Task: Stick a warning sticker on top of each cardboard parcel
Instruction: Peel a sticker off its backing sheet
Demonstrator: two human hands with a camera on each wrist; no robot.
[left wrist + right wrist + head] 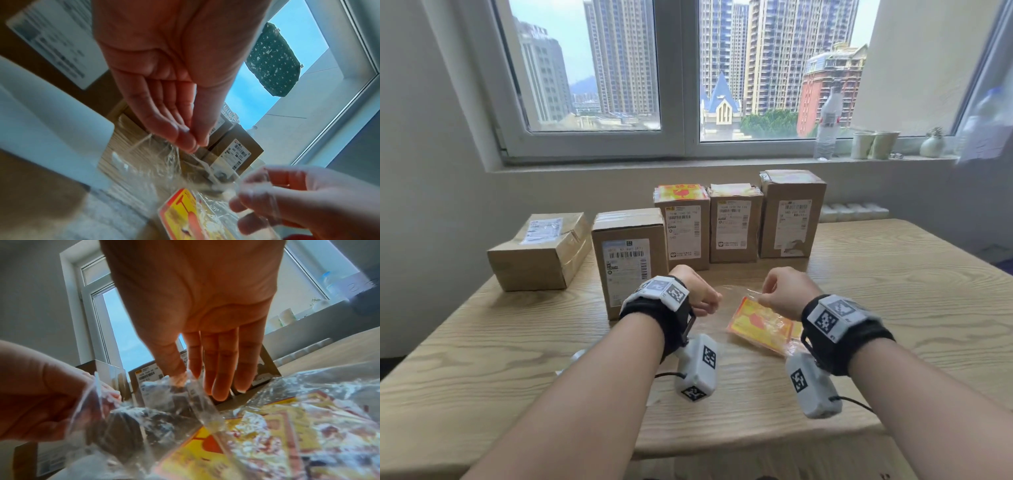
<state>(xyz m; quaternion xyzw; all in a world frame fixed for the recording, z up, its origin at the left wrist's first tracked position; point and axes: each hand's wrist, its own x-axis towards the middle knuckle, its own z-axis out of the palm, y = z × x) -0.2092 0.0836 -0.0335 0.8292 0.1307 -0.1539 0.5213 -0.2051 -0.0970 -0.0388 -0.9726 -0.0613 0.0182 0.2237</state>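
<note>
Several cardboard parcels stand on the wooden table (893,291). The three at the back (683,233) (734,229) (791,219) carry yellow-and-red stickers on top; two look washed out by glare. The nearer upright parcel (630,263) shows only tape on top. The flat parcel (541,253) at the left has a white shipping label on top. A clear plastic bag (736,291) holds a stack of yellow-red warning stickers (760,323) (180,216) (267,443). My left hand (709,303) (190,144) pinches one edge of the bag's mouth. My right hand (767,294) (185,378) pinches the opposite edge.
On the windowsill at the right stand a water bottle (827,126), two paper cups (873,144) and a small vase (931,144). A pale object (577,358) lies partly hidden under my left forearm. The table's front edge runs just below my wrists.
</note>
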